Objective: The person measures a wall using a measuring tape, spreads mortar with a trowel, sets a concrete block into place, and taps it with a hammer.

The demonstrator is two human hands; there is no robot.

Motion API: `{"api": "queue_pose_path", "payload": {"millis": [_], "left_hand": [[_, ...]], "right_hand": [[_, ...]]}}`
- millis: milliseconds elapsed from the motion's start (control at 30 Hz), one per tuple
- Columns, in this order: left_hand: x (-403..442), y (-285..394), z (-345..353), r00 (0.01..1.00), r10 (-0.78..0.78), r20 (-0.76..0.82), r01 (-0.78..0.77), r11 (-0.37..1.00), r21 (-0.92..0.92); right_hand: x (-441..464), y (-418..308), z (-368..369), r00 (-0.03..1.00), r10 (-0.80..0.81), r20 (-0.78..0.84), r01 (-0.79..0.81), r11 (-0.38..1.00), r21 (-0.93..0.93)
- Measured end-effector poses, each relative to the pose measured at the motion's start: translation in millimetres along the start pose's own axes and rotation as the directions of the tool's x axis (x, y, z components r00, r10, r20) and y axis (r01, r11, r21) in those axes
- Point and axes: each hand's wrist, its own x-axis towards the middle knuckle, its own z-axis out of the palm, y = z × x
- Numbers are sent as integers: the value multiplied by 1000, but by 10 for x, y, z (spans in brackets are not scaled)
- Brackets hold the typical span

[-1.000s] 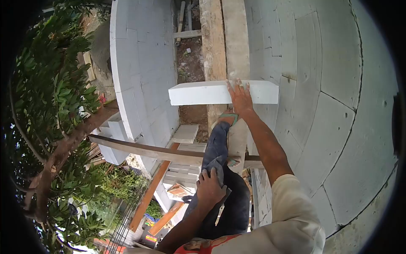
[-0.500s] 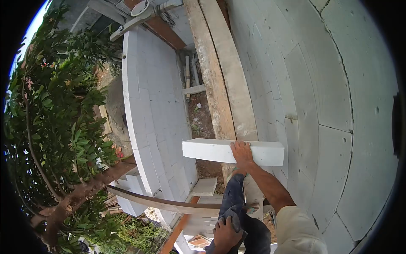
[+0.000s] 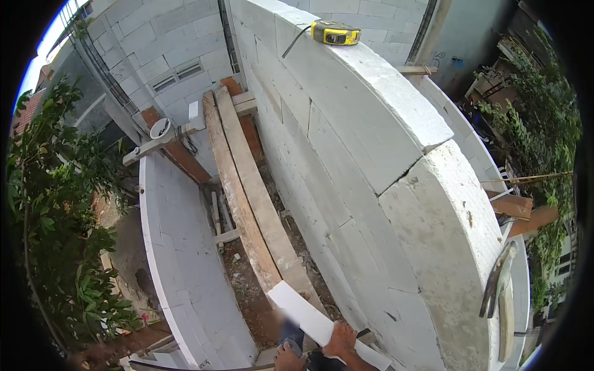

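A long white block [image 3: 303, 314] lies at the bottom centre, over the near end of the wooden planks [image 3: 246, 204]. My right hand [image 3: 341, 340] is on the block, its fingers curled over the top edge. My left hand [image 3: 289, 357] rests by my trouser leg, next to the block's lower side, with its fingers bent; whether it pinches the cloth is hard to tell. On top of the block wall [image 3: 346, 161] sit a yellow and black tape measure [image 3: 335, 33] and, at the right, a hammer-like tool [image 3: 502, 297].
A lower white wall [image 3: 179, 260] stands left of the planks, with dirt and pipes [image 3: 216, 216] between. A white bucket [image 3: 160, 128] is on a beam at the upper left. Tree leaves [image 3: 68, 247] fill the left side.
The view has swung up and to the right, bringing the wall top, tape measure and tool into sight. My right hand's spread fingers have curled over the block, which now appears slanted.
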Motion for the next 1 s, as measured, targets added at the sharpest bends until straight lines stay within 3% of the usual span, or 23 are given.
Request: {"api": "queue_pose_path", "payload": {"millis": [67, 133, 200, 267, 400, 500, 533, 567, 600, 667, 700, 767, 800, 833, 900, 967, 1000], "left_hand": [[33, -169, 319, 973, 118, -197, -102, 991, 91], [-353, 88, 251, 887, 424, -186, -376, 894, 245], [-594, 324, 264, 753, 657, -20, -573, 671, 469], [-1035, 666, 235, 556, 806, 203, -730, 356, 584], [-1756, 1307, 457, 276, 749, 603, -828, -133, 545], [-2145, 1713, 722, 230, 516, 825, -801, -382, 462], [-2188, 1783, 827, 168, 484, 859, -784, -463, 414], [-2233, 1872, 912, 107, 456, 883, -759, -537, 369], [-2262, 1979, 969, 88, 425, 901, -754, -563, 339], [-2339, 2162, 1029, -99, 402, 910, -766, -614, 188], [-2306, 2145, 1081, -115, 369, 922, -763, -628, 156], [-2199, 2150, 1178, -92, 273, 958, -880, -472, 50], [-2173, 2152, 1155, -116, 230, 966, -871, -491, 13], [-2252, 2177, 1072, -91, 255, 963, -883, -467, 40], [-2504, 2216, 897, -93, 249, 964, -901, -434, 26], [-2798, 2372, 587, 17, 322, 947, -918, -369, 142], [-2957, 2472, 430, -1, 297, 955, -917, -382, 118]], "right_hand": [[-723, 309, -111, 997, 64, -33, -62, 996, 58], [-1425, 692, -96, 989, 148, -18, -144, 980, 137], [-2031, 1050, 13, 980, 186, -69, -178, 978, 108], [-2733, 1298, 130, 972, 210, -103, -200, 975, 95], [-3791, 1783, 380, 942, 290, -168, -240, 934, 265], [-4424, 1982, 507, 935, 307, -179, -245, 922, 299], [-4615, 2007, 557, 924, 345, -164, -276, 900, 338], [-4785, 2034, 593, 907, 336, -253, -254, 917, 307], [-4917, 2051, 600, 884, 321, -341, -236, 934, 268], [-5109, 2080, 556, 891, 337, -303, -249, 923, 294], [-5207, 2085, 539, 909, 319, -270, -239, 926, 291], [-5335, 2087, 499, 905, 321, -279, -237, 925, 296], [-5385, 2086, 458, 908, 296, -296, -216, 937, 274], [-5446, 2088, 354, 896, 341, -284, -251, 917, 309], [-5584, 2110, 132, 938, 224, -264, -140, 943, 302], [-5630, 2137, 17, 922, 230, -312, -129, 941, 314], [-5692, 2145, -157, 931, 160, -329, -63, 956, 287]]}}
